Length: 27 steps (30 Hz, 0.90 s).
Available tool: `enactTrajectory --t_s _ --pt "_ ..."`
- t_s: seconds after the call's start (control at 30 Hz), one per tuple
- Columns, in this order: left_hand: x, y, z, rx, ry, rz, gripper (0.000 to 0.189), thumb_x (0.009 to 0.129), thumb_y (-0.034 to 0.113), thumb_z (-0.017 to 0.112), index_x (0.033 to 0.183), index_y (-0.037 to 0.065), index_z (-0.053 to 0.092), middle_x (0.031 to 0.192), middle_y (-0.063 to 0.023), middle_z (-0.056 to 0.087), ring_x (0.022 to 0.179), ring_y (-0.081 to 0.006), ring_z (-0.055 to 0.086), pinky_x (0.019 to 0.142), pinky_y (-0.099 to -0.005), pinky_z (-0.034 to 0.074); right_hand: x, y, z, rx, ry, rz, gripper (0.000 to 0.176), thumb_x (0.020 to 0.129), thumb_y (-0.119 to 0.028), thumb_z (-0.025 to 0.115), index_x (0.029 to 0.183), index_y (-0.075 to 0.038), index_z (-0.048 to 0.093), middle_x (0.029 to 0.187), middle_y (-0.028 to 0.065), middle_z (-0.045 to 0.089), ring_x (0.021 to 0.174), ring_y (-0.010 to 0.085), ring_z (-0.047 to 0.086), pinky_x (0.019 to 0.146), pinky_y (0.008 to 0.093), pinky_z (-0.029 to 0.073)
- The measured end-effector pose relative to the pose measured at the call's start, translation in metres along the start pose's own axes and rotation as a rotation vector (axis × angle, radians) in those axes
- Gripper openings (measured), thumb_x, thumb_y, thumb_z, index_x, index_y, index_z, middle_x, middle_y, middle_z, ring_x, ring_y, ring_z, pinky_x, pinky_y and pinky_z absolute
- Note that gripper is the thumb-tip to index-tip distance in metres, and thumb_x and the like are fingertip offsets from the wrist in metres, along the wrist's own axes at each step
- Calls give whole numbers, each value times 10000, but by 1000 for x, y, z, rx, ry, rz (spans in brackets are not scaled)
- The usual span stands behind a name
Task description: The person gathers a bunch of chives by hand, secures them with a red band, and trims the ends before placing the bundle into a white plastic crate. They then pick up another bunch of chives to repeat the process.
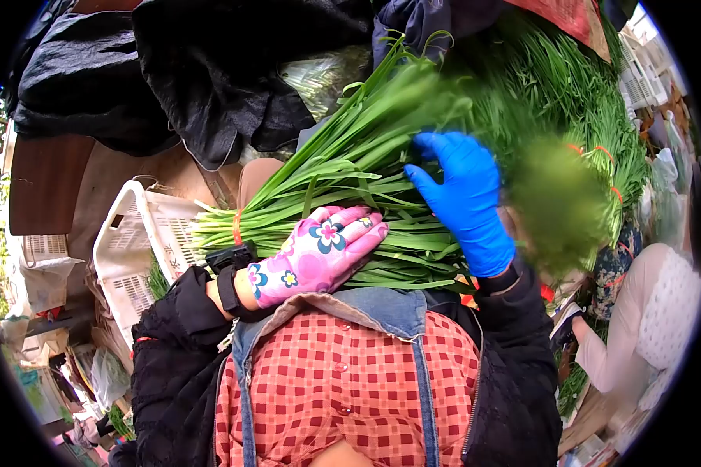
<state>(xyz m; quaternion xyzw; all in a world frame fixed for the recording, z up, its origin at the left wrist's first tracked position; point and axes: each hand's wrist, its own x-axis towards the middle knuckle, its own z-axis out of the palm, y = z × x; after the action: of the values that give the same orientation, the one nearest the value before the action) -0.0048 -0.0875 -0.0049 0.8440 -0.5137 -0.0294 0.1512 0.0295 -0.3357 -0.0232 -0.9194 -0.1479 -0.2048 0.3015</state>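
A large bunch of garlic chives [319, 183] lies across my lap, its stem ends to the left and its leaves fanning up to the right. An orange band [237, 226] circles it near the stem ends. My left hand [319, 253], in a pink flowered glove, rests flat on the bunch with its fingers stretched out. Just above the leaves on the right is my right hand [463, 194] in a blue glove, fingers slightly bent and thumb apart. No object shows in its grasp. Right of it, a green clump [561, 202] is smeared by motion.
A white plastic crate [125, 257] stands at the left. Black cloth [202, 70] covers the upper left. A heap of chives [553, 78] fills the upper right, with banded bunches [611, 156] beside it. Another person's knee and sleeve [639, 327] are at the right.
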Motion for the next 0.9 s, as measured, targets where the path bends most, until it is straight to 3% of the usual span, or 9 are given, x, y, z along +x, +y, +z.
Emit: enactTrajectory --t_s 0.1,0.37,0.43,0.47,0.5,0.6,0.7,0.83,0.9 --pt "-1 0 3 9 18 2 591 808 202 668 1370 70 541 1391 -109 556 1240 -292 542 984 -418 428 -2 1 0 -27 -36 -98 495 715 -260 812 1145 -86 638 922 90 634 845 295 600 729 421 461" --pt "1 -1 5 10 41 16 588 810 198 670 1366 62 540 1386 -115 558 1244 -293 540 985 -417 428 4 -1 10 -52 -44 7 585 718 -291 828 1201 -37 618 923 96 651 809 276 624 749 398 493" --pt "0 -1 5 17 50 15 587 809 197 670 1364 59 540 1384 -115 558 1243 -293 542 985 -416 429 7 -1 12 175 -95 262 595 745 -289 820 1228 -18 602 863 112 661 745 265 636 700 383 507" --pt "1 -1 4 1 39 11 583 809 194 670 1361 58 542 1379 -116 562 1240 -293 545 984 -416 430 13 -4 8 284 -154 367 555 777 -271 816 1210 7 609 789 78 650 685 182 615 653 326 502" --pt "1 -1 3 -14 29 7 579 810 190 669 1358 56 543 1374 -117 565 1238 -293 548 983 -416 432 15 -2 8 288 -156 361 555 777 -271 816 1210 7 609 789 78 650 685 182 615 653 326 502" --pt "0 -1 7 2 59 12 571 810 191 669 1351 54 547 1362 -122 575 1231 -294 555 974 -417 437 17 6 4 748 -362 502 402 808 -217 815 1111 0 665 792 -23 607 709 55 524 639 230 453" --pt "1 -1 8 15 75 15 570 814 195 666 1353 55 545 1362 -122 575 1228 -296 557 965 -418 441 14 9 14 955 -247 550 316 820 -192 802 1039 0 680 789 -14 621 684 61 524 616 239 449" --pt "1 -1 9 16 80 21 566 819 195 664 1354 56 544 1365 -121 575 1232 -296 556 964 -419 442 9 8 24 989 -151 595 186 839 -149 764 947 -17 691 739 -15 613 649 57 508 598 243 444" --pt "0 -1 10 24 80 19 563 820 196 663 1353 57 545 1365 -120 574 1233 -293 556 966 -418 441 2 10 27 553 37 412 98 841 -126 737 870 -50 683 687 -14 600 612 54 502 566 242 437"
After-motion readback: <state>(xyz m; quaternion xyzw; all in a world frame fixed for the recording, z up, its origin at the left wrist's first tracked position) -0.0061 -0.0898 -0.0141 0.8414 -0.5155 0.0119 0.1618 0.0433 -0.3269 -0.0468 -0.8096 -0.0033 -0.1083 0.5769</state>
